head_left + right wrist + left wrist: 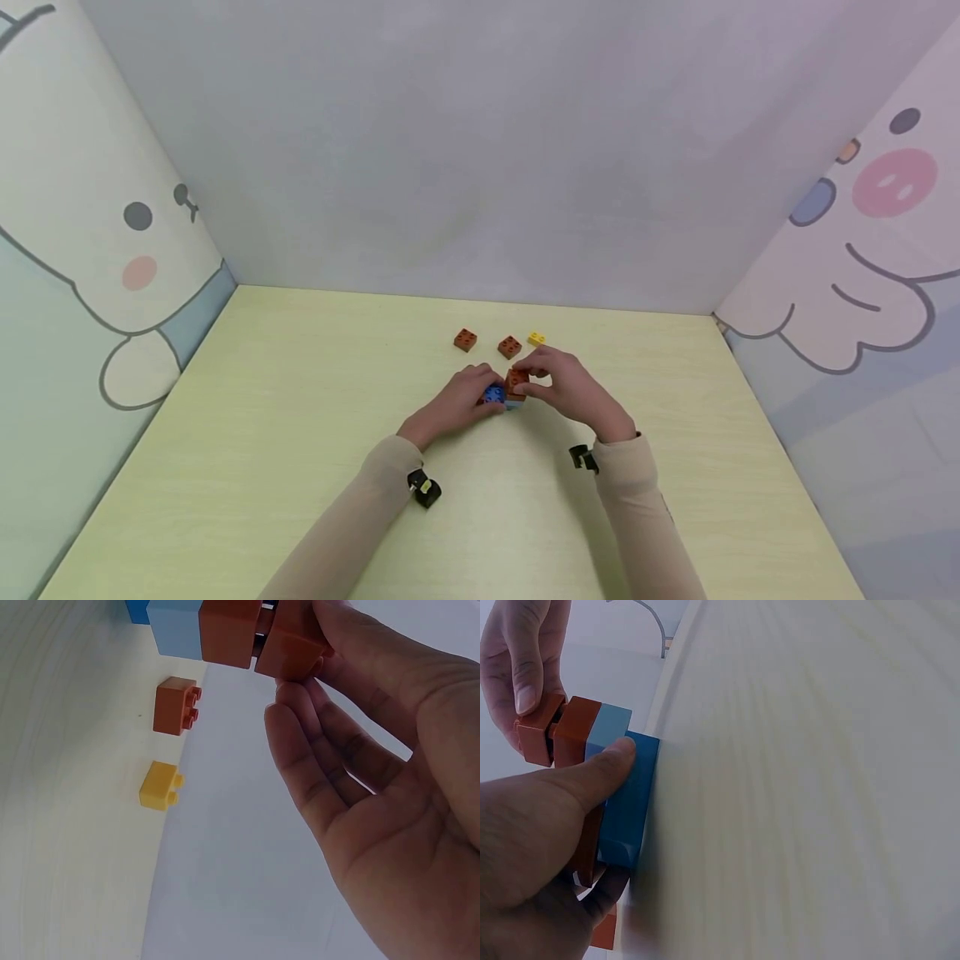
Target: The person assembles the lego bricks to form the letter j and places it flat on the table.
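Observation:
My left hand (pixel 459 400) grips a small stack of toy building bricks, its thumb pressing the side near a light blue brick (pixel 609 727). At the bottom of the stack a dark blue brick (pixel 634 799) lies close to the table. A reddish-brown brick (pixel 229 631) sits on the light blue one. My right hand (pixel 576 388) pinches another reddish-brown brick (pixel 291 641) over that column. A narrow gap with studs shows between these two brown bricks. Beside the column, blue studs (pixel 493 393) show between the left thumb and fingers.
Behind the hands lie two loose reddish-brown bricks, one on the left (pixel 465 339) and one nearer the middle (pixel 509 347). A small yellow brick (pixel 536 338) lies to their right. The pale wooden table (pixel 315 367) meets a grey back wall (pixel 450 167) and printed side walls.

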`<state>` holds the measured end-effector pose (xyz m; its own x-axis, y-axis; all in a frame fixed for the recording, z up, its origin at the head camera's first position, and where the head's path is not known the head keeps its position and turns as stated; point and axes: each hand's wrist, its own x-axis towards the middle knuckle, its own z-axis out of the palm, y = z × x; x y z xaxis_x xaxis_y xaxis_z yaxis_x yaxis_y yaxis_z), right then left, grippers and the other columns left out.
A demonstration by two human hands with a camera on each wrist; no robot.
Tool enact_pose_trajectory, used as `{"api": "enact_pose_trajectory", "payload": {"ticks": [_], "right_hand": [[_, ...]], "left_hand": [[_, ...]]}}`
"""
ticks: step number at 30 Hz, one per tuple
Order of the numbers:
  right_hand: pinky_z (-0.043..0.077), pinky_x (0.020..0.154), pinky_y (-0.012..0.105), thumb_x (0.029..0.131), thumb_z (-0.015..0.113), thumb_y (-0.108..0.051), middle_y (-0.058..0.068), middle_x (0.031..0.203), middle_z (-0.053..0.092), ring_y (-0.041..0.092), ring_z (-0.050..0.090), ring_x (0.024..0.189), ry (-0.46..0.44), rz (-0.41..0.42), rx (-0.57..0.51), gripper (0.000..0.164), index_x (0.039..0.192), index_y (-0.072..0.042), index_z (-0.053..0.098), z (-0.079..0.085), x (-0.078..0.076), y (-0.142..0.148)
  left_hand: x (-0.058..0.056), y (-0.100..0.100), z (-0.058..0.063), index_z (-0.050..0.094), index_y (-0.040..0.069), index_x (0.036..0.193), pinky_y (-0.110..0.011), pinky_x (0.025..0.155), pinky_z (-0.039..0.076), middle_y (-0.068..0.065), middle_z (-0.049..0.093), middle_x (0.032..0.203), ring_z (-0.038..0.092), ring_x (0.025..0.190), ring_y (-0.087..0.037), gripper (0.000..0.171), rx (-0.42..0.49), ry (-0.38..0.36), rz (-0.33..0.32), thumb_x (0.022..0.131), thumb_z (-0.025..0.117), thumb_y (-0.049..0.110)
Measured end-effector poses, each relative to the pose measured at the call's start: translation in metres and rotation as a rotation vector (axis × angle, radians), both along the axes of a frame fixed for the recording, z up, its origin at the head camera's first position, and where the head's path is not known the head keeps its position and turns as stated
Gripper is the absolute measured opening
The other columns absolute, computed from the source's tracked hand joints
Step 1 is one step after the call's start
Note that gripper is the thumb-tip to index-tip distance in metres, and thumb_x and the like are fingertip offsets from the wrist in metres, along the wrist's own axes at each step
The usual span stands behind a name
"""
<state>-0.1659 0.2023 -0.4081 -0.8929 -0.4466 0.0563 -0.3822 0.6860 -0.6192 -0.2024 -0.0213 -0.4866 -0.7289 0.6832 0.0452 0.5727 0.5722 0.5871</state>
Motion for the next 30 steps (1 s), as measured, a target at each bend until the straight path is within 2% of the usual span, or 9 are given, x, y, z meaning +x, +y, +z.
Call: {"api": "enact_pose_trajectory", "payload": {"ticks": [7, 18, 24, 30], "right_hand": [[0.057, 0.089, 0.044, 0.094, 0.074, -0.019, 0.003, 0.116, 0.07, 0.018, 0.066, 0.102, 0.024, 0.006, -0.01, 0.028, 0.121, -0.013, 0.073, -0.0009, 0.0016, 0.0008], [0.056, 0.085, 0.046, 0.093, 0.074, -0.018, 0.006, 0.108, 0.072, 0.023, 0.067, 0.099, 0.045, -0.003, 0.043, 0.028, 0.12, -0.009, 0.075, 0.0009, 0.002, -0.0016], [0.056, 0.084, 0.048, 0.093, 0.074, -0.017, 0.006, 0.108, 0.071, 0.021, 0.066, 0.096, 0.052, -0.001, 0.049, 0.029, 0.121, -0.009, 0.075, 0.0014, 0.0025, -0.0011], [0.054, 0.079, 0.034, 0.092, 0.075, -0.018, 0.003, 0.104, 0.071, 0.014, 0.064, 0.092, 0.078, -0.007, 0.072, 0.029, 0.12, -0.01, 0.075, 0.0033, 0.0043, -0.0032]], "left_hand": [[-0.0005, 0.0019, -0.0012, 0.063, 0.012, 0.132, -0.043, 0.105, 0.047, -0.004, 0.063, 0.125, 0.058, 0.114, -0.021, 0.041, -0.011, 0.007, 0.002, 0.099, 0.066, 0.038], [0.001, 0.0027, 0.001, 0.063, 0.012, 0.131, -0.042, 0.104, 0.047, -0.004, 0.063, 0.124, 0.057, 0.113, -0.021, 0.041, -0.009, 0.004, 0.005, 0.099, 0.067, 0.037], [0.0011, 0.0032, 0.0018, 0.063, 0.012, 0.13, -0.042, 0.103, 0.047, -0.004, 0.063, 0.122, 0.057, 0.112, -0.021, 0.039, -0.002, -0.001, 0.007, 0.099, 0.067, 0.037], [0.0009, 0.0033, 0.0016, 0.063, 0.012, 0.13, -0.041, 0.103, 0.047, -0.003, 0.063, 0.122, 0.057, 0.111, -0.02, 0.039, -0.007, 0.001, 0.006, 0.099, 0.066, 0.036]]}}
